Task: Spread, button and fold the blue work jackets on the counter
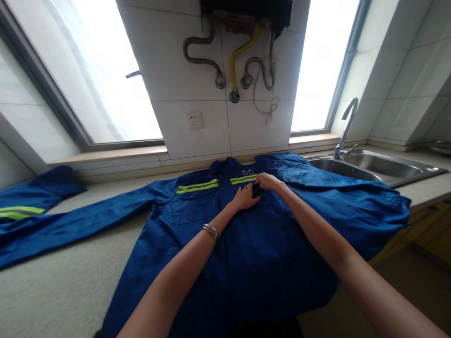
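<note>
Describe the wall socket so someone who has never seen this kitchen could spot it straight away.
Find the tiled wall strip between the two bright windows, above the blue work jacket spread on the counter. The wall socket sits low on it, left of the pipes. It is the only flat white square plate there, unlike the curved hoses nearby.

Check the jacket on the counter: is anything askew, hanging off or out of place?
Yes. The blue work jacket lies unevenly: one sleeve stretches flat along the counter, the opposite side is bunched by the sink, and its hem hangs over the front edge. Left hand and right hand rest at the chest.
</note>
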Demonstrator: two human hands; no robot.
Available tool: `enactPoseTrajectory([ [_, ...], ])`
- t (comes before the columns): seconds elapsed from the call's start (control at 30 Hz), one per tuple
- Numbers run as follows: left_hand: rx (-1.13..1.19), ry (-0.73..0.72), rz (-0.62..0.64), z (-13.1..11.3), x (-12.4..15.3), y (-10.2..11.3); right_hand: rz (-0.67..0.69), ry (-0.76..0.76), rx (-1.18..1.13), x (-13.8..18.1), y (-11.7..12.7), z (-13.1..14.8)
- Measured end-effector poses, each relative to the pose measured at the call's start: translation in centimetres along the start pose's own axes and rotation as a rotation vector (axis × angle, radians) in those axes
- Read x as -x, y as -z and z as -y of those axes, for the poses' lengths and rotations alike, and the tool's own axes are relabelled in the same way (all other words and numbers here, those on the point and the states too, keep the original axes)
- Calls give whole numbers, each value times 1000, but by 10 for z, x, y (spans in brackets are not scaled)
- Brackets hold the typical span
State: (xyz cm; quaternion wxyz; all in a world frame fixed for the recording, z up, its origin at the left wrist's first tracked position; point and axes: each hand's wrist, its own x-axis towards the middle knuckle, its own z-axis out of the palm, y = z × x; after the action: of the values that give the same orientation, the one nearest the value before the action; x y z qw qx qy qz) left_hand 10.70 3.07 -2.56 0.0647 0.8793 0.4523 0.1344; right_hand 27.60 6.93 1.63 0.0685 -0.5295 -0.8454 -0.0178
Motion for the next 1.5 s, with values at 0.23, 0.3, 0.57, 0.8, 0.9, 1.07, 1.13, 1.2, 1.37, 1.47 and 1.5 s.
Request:
enactPoseTrajectory([
  [0.23,11,18,-16,3,-1,3,27,34,73,4,1,1],
  [0.3,6,17,-23,3,0,3,5,46,79,5,0,2],
  [0.57,7,28,-11,1,1,2,-197,-64,-472,-1,-16,-12],
  [0.8,-55,31,-258,-4,5,4,-550,-328,-1353,-36,-5,-5],
  [0.9,-67,210,-321,-4,8,8,-526,-342,-1476,-56,5,9],
  [1.07,13,367,-254,-3,9,14,-509,-412,-1593,-65,-13,21],
  [1.13,20,376,-243,-2,9,15,-482,-456,-1613,-62,-29,22],
  [1.2,14,376,-236,-3,9,14,-460,-487,-1625,-60,-42,22],
  [1.37,-7,365,-209,-4,9,15,-498,-495,-1636,-60,-48,20],
  [1.47,-17,356,-204,-4,10,16,-560,-472,-1629,-58,-43,18],
  [1.5,-19,351,-198,-4,11,17,-582,-464,-1621,-57,-41,17],
])
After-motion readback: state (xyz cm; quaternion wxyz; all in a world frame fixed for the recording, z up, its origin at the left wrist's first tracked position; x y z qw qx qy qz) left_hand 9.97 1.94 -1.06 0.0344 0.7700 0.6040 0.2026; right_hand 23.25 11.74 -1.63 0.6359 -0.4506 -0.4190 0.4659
